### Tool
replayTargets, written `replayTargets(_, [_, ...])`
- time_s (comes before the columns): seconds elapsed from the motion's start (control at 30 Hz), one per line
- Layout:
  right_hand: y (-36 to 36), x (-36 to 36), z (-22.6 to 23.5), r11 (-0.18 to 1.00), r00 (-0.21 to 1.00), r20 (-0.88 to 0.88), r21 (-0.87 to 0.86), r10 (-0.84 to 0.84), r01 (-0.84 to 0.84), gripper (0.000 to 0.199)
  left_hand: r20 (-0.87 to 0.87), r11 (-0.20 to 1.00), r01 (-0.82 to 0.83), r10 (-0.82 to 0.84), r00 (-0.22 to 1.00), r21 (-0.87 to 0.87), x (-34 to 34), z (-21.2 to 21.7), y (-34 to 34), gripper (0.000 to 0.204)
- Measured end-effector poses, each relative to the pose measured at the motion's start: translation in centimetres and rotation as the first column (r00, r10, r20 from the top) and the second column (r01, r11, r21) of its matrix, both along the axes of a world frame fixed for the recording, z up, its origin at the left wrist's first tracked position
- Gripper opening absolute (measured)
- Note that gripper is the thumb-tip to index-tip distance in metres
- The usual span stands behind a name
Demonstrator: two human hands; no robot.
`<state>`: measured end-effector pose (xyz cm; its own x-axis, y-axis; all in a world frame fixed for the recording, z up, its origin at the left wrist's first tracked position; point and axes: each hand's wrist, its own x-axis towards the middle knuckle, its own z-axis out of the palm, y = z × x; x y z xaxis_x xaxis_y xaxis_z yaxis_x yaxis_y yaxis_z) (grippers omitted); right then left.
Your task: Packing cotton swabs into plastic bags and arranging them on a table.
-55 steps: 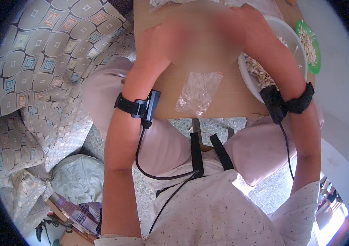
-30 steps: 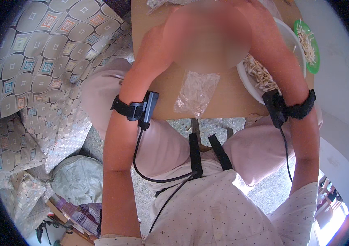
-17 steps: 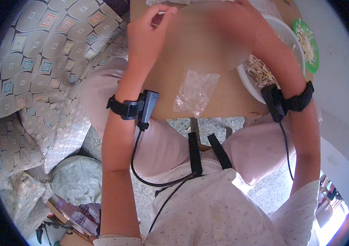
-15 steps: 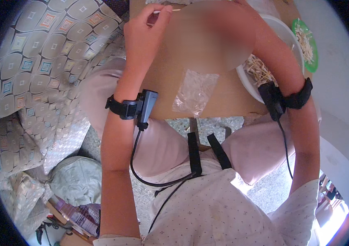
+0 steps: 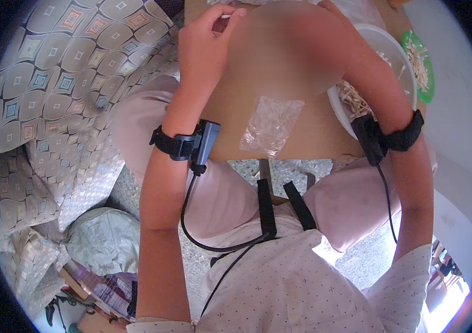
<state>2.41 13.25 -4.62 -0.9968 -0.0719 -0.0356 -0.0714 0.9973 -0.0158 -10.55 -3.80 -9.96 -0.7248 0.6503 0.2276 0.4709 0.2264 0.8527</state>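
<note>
My left hand (image 5: 204, 49) is raised at the far left part of the brown board, thumb and fingers pinched together. Between them shows the pale end of a thin white stick (image 5: 226, 16). My right hand (image 5: 340, 40) is beside it on the right, mostly under a blurred patch that hides its fingers. The right forearm passes over a white bowl (image 5: 333, 105) holding many thin pale sticks (image 5: 352, 100). A flat, clear plastic bag (image 5: 272, 125) lies on the board nearer to me, touched by neither hand.
A green plate (image 5: 432, 91) of similar sticks stands right of the bowl. More clear plastic (image 5: 361, 11) lies at the far edge. Patterned fabric (image 5: 69, 83) covers the left side; a pale sack (image 5: 105, 238) sits below it. Black wrist devices (image 5: 205, 144) trail cables over my lap.
The view has shifted slightly, so the board and bowl sit a little further right. My left hand still pinches the stick, and less of it shows now.
</note>
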Motion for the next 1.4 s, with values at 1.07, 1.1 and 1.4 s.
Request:
replayTargets(1.07, [0.0, 1.0, -1.8, 0.99, 0.976, -0.216, -0.137, 0.01, -0.04, 0.012, 0.317, 0.989, 0.112, -0.137, 0.938, 0.097, 1.4, -2.2, 2.0, 0.023])
replayTargets(1.1, [-0.1, 1.0, -1.7, 0.99, 0.976, -0.217, -0.138, 0.009, -0.04, 0.012, 0.314, 0.992, 0.114, -0.127, 0.941, 0.058, 1.4, -2.1, 2.1, 0.023])
replayTargets(1.4, [0.0, 1.4, 1.0, 0.996, 0.993, -0.088, -0.047, -0.083, 0.079, 0.018, 0.424, 0.982, 0.184, -0.181, 0.887, 0.033, 1.5, -1.1, 1.7, 0.021])
